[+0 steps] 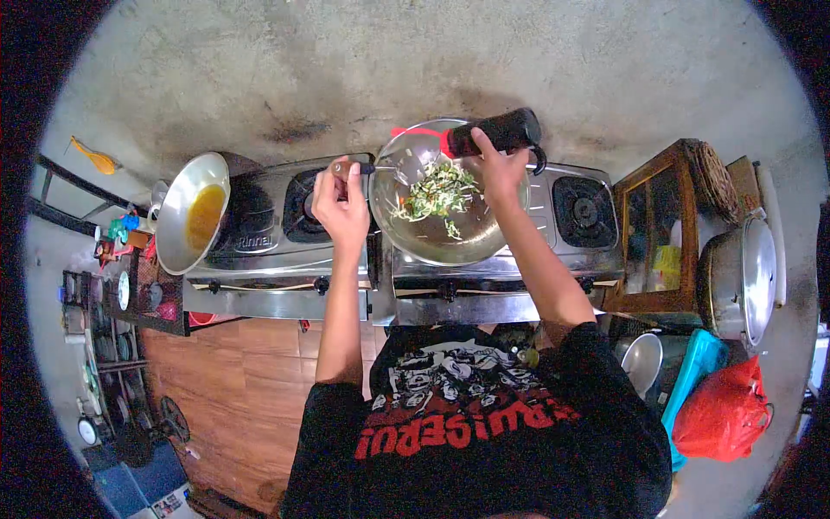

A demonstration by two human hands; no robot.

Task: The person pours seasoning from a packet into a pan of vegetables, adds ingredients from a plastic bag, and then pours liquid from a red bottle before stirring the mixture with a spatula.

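My left hand [340,206] is closed round the wooden and black handle of a metal spatula [353,169], whose blade reaches into a wide metal wok [450,252]. Chopped green and white vegetables [441,195] lie in the middle of the wok. In my right hand [504,177] is a dark bottle [497,133] with a red cap, tilted on its side over the wok's upper rim, its red end toward the left. Whether anything flows from it cannot be made out.
A pan with yellow-brown liquid [205,218] stands at the left of the stove. A bare burner [585,211] is right of the wok. Farther right are a wooden cabinet [661,233], a large lidded pot [752,281] and a red plastic bag [722,413].
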